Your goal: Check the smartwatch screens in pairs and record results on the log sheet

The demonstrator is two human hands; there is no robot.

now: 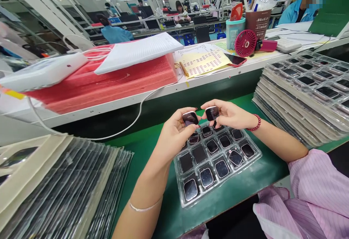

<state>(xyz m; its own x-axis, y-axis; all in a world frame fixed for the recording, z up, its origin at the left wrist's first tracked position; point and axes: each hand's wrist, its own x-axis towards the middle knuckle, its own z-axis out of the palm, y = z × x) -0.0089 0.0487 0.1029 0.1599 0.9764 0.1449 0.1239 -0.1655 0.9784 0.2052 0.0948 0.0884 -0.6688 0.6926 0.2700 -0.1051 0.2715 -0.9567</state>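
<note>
My left hand point(177, 131) grips a smartwatch body point(190, 118) with a dark screen and pale metal rim, thumb along its lower edge. Close beside it, my right hand point(231, 114) pinches a second smartwatch body point(212, 113) by its sides. Both are held up above the far edge of a clear plastic tray point(180, 200). Several similar watch bodies, such as one watch body point(191, 190) at the near left, lie screen up in its pockets. Two pockets point(200, 154) in the left half hold no watch. My fingers partly cover the tray's back row.
A stack of trays point(294, 111) filled with watches stands at the right, another tray stack point(89, 184) at the left. Along the shelf lie red foam sheets point(117, 90), papers point(204, 60), a small pink fan point(245, 43) and a cup point(236, 31). A white cable point(139, 111) hangs down.
</note>
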